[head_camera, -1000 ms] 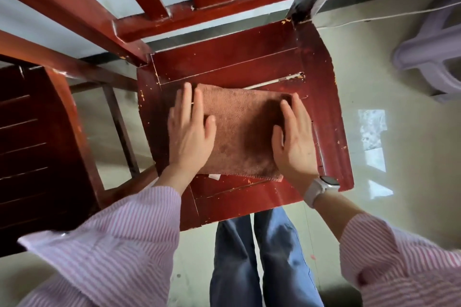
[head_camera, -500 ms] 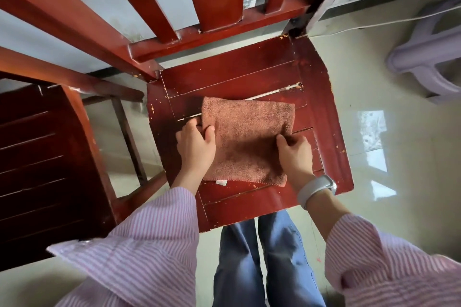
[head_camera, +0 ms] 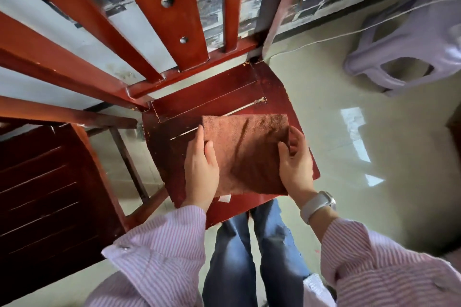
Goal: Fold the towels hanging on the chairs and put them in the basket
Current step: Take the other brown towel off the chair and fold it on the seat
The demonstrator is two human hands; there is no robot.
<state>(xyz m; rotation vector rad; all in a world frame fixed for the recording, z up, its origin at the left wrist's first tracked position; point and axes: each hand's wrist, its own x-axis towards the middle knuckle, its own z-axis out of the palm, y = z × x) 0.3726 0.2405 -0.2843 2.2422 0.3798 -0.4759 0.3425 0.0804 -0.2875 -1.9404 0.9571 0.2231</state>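
A folded brown towel [head_camera: 247, 152] is held just above the seat of a red wooden chair [head_camera: 204, 97]. My left hand [head_camera: 199, 169] grips the towel's left edge, thumb on top and fingers underneath. My right hand [head_camera: 295, 164] grips its right edge the same way, thumb over the top and fingers curled under. The towel is a flat rectangle with a small white label peeking out at its near edge. No basket is in view.
A second dark red chair [head_camera: 40, 194] stands at the left. A pale purple plastic stool [head_camera: 411, 40] sits on the tiled floor at the upper right, with a thin white cord [head_camera: 324, 41] running along the floor near it. My legs are below the seat's front edge.
Both hands went from pressing flat on the towel to gripping its side edges. The towel has lifted off the seat and shifted toward the seat's right front.
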